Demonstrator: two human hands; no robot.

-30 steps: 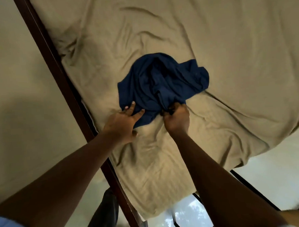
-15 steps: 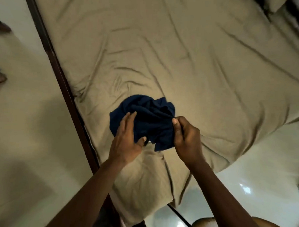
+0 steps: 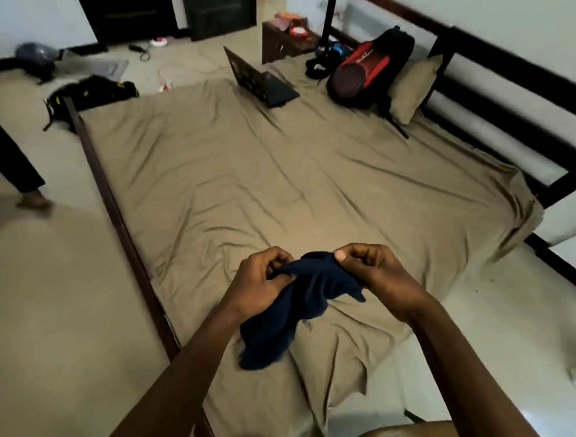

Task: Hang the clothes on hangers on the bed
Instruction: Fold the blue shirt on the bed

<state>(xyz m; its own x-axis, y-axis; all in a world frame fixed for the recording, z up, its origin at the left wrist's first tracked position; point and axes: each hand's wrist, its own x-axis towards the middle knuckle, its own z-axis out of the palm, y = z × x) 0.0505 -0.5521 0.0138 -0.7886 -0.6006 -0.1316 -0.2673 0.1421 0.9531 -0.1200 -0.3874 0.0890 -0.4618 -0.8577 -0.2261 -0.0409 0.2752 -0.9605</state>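
A crumpled dark blue garment [image 3: 303, 303] hangs between my two hands above the near end of the bed [image 3: 278, 185], which is covered by a tan sheet. My left hand [image 3: 259, 280] grips the garment's upper left edge with curled fingers. My right hand [image 3: 368, 269] pinches the upper right edge between thumb and fingers. The lower part of the garment droops toward the sheet. No hanger is in view.
At the far end of the bed lie an open black laptop [image 3: 260, 79], a red and black backpack [image 3: 366, 66] and a tan pillow [image 3: 413, 87]. A dark wooden bed frame [image 3: 114, 206] runs along the left. Another person's leg [image 3: 10, 157] stands at far left.
Both hands have lifted the blue garment off the sheet and now hold it up by its top edge. The view has tilted up, showing the far end of the bed.
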